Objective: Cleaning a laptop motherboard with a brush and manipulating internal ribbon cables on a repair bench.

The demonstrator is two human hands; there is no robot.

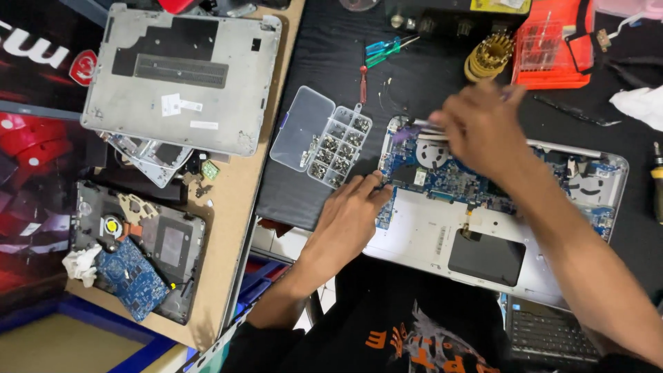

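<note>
My left hand (349, 211) lay flat-fingered on the near left edge of the opened laptop chassis (428, 242), fingertips touching the blue motherboard (442, 176); it gripped nothing that I could see. My right hand (483, 128) was over the board's upper left area, beside the fan (433, 153), fingers curled together. It was motion-blurred, so I could not tell what, if anything, it pinched. The chassis sat on the black mat (324, 62), straight before me. A clear compartment box of screws (338, 148), lid open, lay just left of the chassis. Small screwdrivers (383, 50) lay beyond it. An orange bit case (552, 48) stood at the far right. On the wooden table (228, 228) to the left, a grey laptop bottom cover (183, 76) and another dismantled laptop (138, 249) rested.
</note>
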